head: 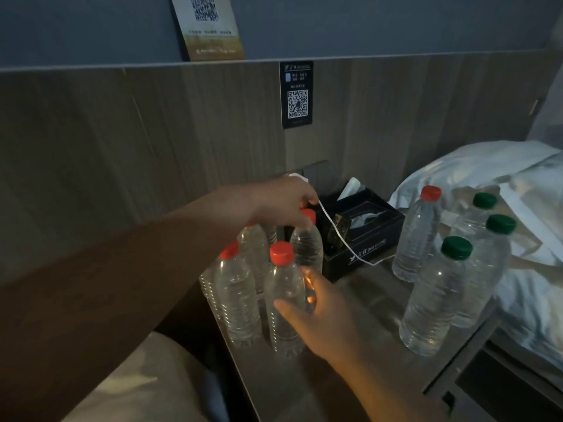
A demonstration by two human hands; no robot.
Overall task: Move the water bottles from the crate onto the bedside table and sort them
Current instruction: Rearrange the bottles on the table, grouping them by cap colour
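the left arm (106, 284) fills the near left, reaching across so the left hand (283, 202) hangs over the back of the red-capped bottles (234, 293). its fingers curl down onto their tops, but the caps beneath are hidden, so i cannot tell whether that grip has hold of one or only steadies the cluster. the right hand (323, 318) wraps the front red-capped bottle (283, 278), thumb across its face and fingers round the far side, a closed grip at mid-body that suits sliding it upright into line. all bottles in view stand on the table (365, 306); the crate is out of view. the sorting looks to go by cap colour: reds packed at the left edge, green-capped bottles (432, 300) at the right beside the bed (518, 184). one stray red-capped bottle (414, 239) stands among the greens and probably needs moving over. the bottles carry no labels. between the groups sits a black tissue box (371, 239) with a pale logo and print too small to read, a white cable (333, 229) draped over it. a black sign (297, 95) on the wall panel and a card (210, 28) on the ledge each show a qr code; their text is illegible.
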